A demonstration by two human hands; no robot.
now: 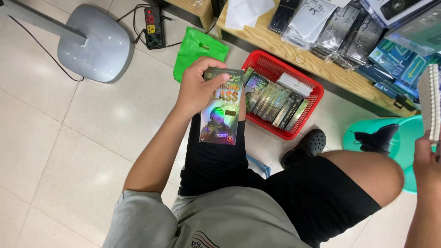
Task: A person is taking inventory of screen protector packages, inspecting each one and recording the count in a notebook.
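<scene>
While we are looking down from the head camera, we are logging first a flat holographic packet [222, 106], tall and rectangular with a shiny rainbow face, which the left hand [197, 87] is gripping by its upper left edge, thumb lying across the top front and fingers curled behind; the packet is hanging upright above the left thigh, over the black shorts [275, 193]. We are noting next, just beside the packet on its right, a red plastic basket [312, 103] sitting on the tiled floor [59, 151], in which a row of similar flat packets [275, 101] is standing on edge, with a small stack of white cards behind them. We are recording the right hand [427, 158] at the far right edge of the view, closed around the lower end of a white spiral-bound pad [432, 101] held upright. We are listing further out a black clog [305, 147] by the basket, a turquoise plastic stool [395, 138], a low wooden shelf [294, 50] bearing stacks of flat packaged goods, a green plastic bag [197, 48] lying on the floor, a black power strip [154, 25] with cables, and the grey base of a fan stand [96, 43] at the upper left.
</scene>
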